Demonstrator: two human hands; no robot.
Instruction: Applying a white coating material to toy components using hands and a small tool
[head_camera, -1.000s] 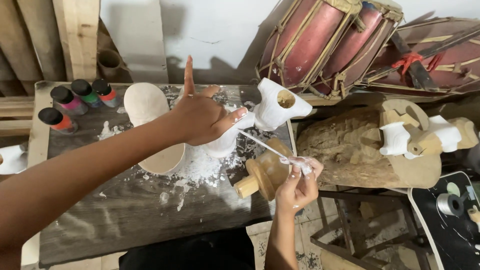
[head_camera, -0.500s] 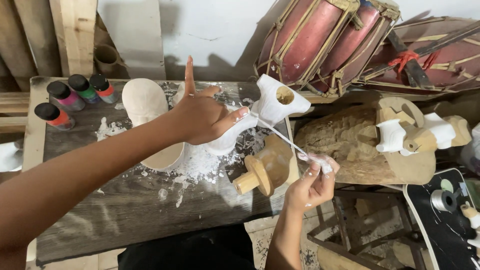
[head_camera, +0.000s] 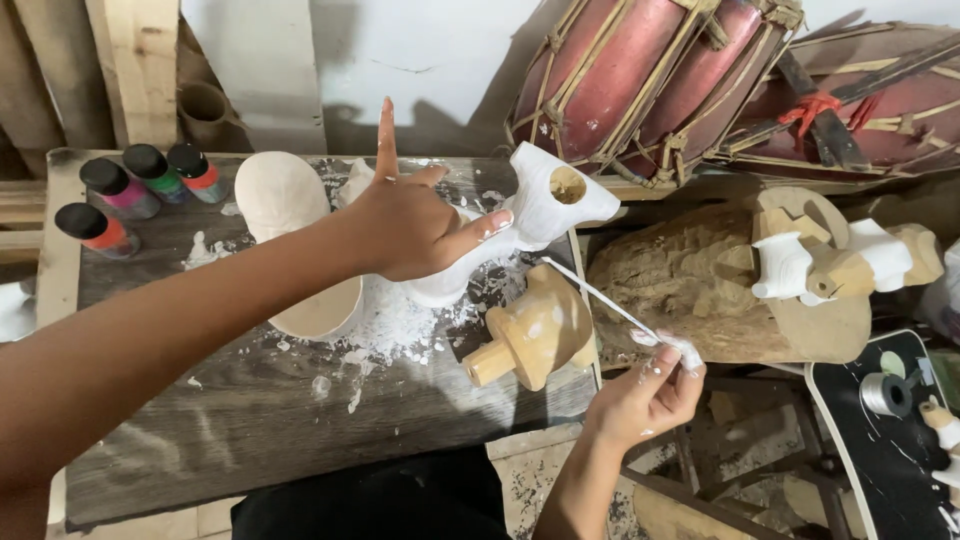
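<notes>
The left hand grips a white-painted wooden figure that stands on the table, near the table's far right corner. Its thumb and lower fingers close around the figure's body while the forefinger sticks straight up, clear of it. The right hand is off the table's right edge, nearer the person, with its fingers pinched shut on the thick end of a thin paint-covered brush. The tip of the brush points up and left toward the underside of the figure's head and lies just beside it; whether it touches cannot be told.

As for progress, the figure looks coated white over nearly all that shows, apart from the round bare hole in its head, so the coat seems close to done, with perhaps only the lower part left. A bare wooden piece with a peg lies on the table right in front of the figure and carries only stray white smears, so it looks unpainted. White flecks and spills cover the table around both.

At the far left of the table stand four small paint bottles with black caps. A pale oval wooden form lies beside the left wrist. Off to the right, red drums lean against the wall above a rough log bearing more partly painted pieces
</notes>
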